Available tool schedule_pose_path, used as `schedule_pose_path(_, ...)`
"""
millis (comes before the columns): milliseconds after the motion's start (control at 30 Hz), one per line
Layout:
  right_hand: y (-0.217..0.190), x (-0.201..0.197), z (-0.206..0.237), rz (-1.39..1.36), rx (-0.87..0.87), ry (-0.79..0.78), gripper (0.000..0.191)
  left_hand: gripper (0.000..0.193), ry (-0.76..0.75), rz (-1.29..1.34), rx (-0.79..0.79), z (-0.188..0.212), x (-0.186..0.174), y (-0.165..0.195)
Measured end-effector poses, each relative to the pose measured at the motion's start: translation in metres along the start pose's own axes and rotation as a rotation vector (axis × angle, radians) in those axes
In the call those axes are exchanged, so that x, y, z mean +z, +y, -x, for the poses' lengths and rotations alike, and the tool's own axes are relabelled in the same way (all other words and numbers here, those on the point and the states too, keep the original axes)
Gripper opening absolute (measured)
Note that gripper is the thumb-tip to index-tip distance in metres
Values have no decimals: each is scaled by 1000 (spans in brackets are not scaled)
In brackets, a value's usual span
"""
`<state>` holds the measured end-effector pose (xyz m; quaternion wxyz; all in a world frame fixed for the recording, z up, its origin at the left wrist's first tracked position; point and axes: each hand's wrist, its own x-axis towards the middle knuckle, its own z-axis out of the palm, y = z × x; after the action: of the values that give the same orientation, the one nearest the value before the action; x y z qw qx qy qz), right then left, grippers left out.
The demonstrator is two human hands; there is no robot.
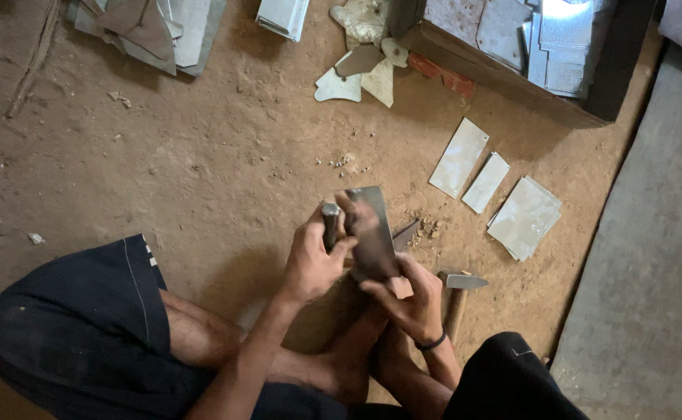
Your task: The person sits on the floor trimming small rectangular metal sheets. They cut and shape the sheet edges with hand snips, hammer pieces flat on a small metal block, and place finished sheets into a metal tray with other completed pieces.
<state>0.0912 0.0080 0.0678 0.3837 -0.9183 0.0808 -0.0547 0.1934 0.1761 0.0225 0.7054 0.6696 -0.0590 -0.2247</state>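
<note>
My left grip (310, 260) closed on steel punch (330, 222), right grip (411, 299) pinching flat rectangular metal sheet (372, 233) over dirt floor (224, 155)

The person sits on the dirt floor (224, 155) at the near edge, knees spread left and right. Between the knees, the left hand (310, 260) holds a punch (331, 225) upright just left of a metal sheet (373, 233), which the right hand (411, 299) grips from its near end. A hammer (459, 292) lies just right of the right hand. Farther right, three lots of metal plates (524, 216) lie side by side on the floor. Beyond them, at the far right, stands a box (504, 82) with more sheets in it. Offcuts (360, 74) lie just left of the box. A pile of sheets (154, 27) sits at the far left. A slab (652, 257) runs along the right edge.
</note>
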Motion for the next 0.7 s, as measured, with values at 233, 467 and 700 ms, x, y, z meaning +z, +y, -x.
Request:
schedule_pose_path(233, 7, 7, -4, -433, 520, 22, 17, 24, 63, 276, -88, 2, 5, 26)
schedule_pose_path(467, 27, 7, -70, -213, 20, -131, 22, 24, 456, 368, -320, -8, -26, 12)
schedule_pose_path(700, 38, 24, -121, 217, -252, 14, 34, 33, 607, 567, -120, -25, -47, -27)
